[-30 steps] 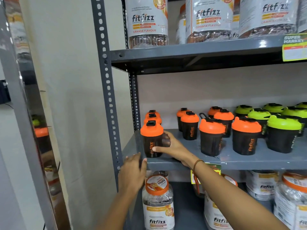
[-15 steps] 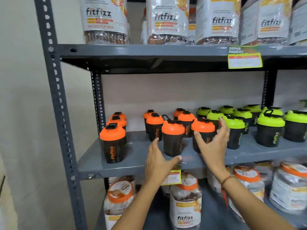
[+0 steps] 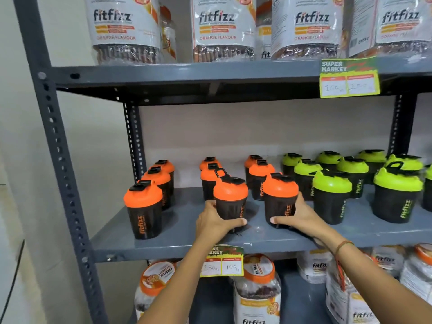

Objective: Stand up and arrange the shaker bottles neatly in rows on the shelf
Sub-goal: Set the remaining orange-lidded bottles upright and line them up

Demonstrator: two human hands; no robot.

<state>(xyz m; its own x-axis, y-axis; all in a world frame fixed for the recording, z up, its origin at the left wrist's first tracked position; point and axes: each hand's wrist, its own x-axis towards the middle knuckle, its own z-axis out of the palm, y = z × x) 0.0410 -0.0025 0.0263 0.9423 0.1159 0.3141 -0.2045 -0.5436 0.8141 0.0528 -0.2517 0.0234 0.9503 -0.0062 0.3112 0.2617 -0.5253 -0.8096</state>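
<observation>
On the grey middle shelf [image 3: 177, 239] stand black shaker bottles, orange-lidded on the left and green-lidded [image 3: 332, 195] on the right. My left hand [image 3: 215, 224] grips the base of one front orange-lidded shaker [image 3: 230, 197], whose loop handle sticks up. My right hand [image 3: 297, 217] grips the neighbouring orange-lidded shaker [image 3: 280, 197]. Both bottles stand upright on the shelf. Another orange-lidded shaker [image 3: 143, 209] stands alone at the front left, with two more in a line behind it.
Large fitfizz jars [image 3: 126, 29] fill the shelf above, and more jars [image 3: 257, 288] sit on the shelf below. Price tags hang on the upper shelf edge [image 3: 349, 78] and the middle shelf edge [image 3: 222, 261]. A perforated grey upright [image 3: 60, 160] stands at the left.
Both hands moved from open in front of the shelf onto the two front orange-lidded shakers and closed on them. Earlier the right hand let go of the front-left shaker. The view shifted right.
</observation>
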